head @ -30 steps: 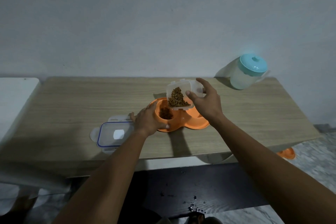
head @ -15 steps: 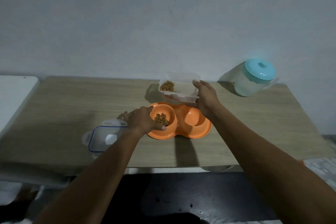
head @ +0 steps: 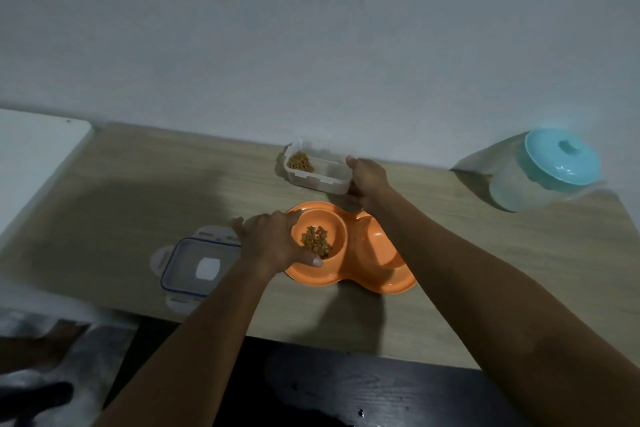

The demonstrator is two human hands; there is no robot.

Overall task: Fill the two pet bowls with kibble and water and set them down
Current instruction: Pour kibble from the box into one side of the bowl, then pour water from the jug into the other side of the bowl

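Observation:
An orange double pet bowl (head: 374,279) rests on the wooden table (head: 121,204). Its left cup holds a small heap of brown kibble (head: 316,241); the right cup looks empty. My left hand (head: 273,244) grips the left rim of the bowl, thumb on the front edge. Behind the bowl stands a clear plastic kibble container (head: 317,172), upright near the wall with some kibble left in its far-left corner. My right hand (head: 367,180) holds the container's right end. A water jug with a teal lid (head: 543,170) stands at the far right of the table.
The container's clear lid with a blue seal (head: 194,267) lies flat on the table, left of the bowl. A white surface (head: 31,156) adjoins the table's left end. The wall runs right behind the table. A dark floor shows below the table's front edge.
My right hand has tipped the kibble container back upright and carried it from over the bowl to the table behind it. My left hand has stayed on the bowl's rim.

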